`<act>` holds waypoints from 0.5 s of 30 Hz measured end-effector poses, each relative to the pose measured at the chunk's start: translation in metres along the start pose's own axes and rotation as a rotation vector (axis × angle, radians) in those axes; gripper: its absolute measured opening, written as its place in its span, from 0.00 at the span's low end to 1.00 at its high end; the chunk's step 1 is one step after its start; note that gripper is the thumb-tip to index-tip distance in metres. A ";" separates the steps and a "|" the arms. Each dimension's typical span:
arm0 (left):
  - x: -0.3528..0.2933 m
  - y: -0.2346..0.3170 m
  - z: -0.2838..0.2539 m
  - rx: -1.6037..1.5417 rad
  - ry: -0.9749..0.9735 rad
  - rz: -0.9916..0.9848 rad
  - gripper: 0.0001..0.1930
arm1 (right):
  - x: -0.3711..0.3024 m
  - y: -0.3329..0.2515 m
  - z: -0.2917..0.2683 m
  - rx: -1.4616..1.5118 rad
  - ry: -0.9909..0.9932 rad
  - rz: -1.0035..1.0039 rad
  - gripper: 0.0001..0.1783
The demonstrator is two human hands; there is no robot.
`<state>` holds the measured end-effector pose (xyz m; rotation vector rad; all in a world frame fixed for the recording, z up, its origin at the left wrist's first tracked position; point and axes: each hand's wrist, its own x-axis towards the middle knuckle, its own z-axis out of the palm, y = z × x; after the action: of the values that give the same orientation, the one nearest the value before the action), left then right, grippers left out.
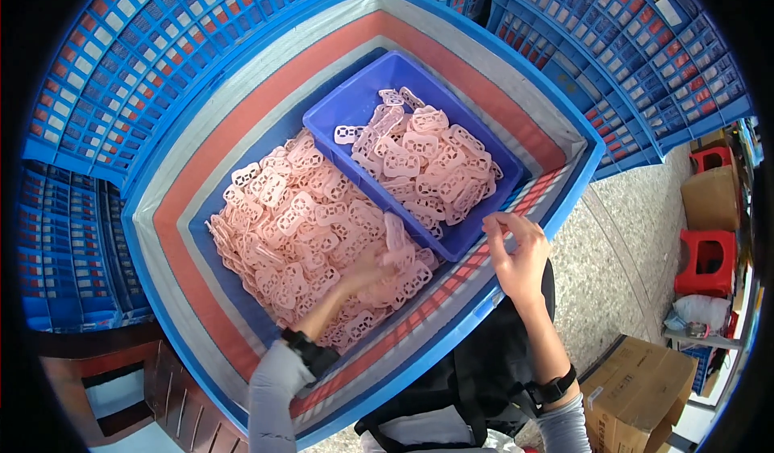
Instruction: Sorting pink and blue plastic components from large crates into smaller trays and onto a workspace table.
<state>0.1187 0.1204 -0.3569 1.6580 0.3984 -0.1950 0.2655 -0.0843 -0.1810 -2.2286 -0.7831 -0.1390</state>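
My left hand (369, 269), too blurred to tell its grip, is at the pink pieces (294, 211) toward eight o'clock in the crate (451, 330). My right hand (520, 259) curls at four, nothing visible held. Tangling could drag up extras; bumping the blue bin (355, 102) at one might spill some.

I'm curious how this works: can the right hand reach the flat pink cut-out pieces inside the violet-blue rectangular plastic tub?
Likely yes: the right hand is near the tub, whose open top leaves the pink pieces uncovered.
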 end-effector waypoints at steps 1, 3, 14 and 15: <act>-0.004 0.047 -0.017 -0.163 -0.073 -0.215 0.36 | 0.000 -0.001 0.001 -0.006 0.001 0.001 0.04; 0.009 0.087 -0.033 -0.197 0.084 -0.113 0.37 | 0.000 -0.003 0.003 0.019 0.004 0.001 0.04; 0.008 0.031 -0.036 0.644 -0.075 0.078 0.49 | 0.000 0.000 0.005 0.002 0.008 0.009 0.04; -0.009 0.015 -0.025 0.962 -0.180 0.154 0.51 | 0.001 0.000 0.003 0.004 0.012 0.006 0.04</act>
<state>0.1128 0.1423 -0.3367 2.5753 0.0113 -0.4648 0.2659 -0.0813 -0.1828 -2.2242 -0.7698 -0.1473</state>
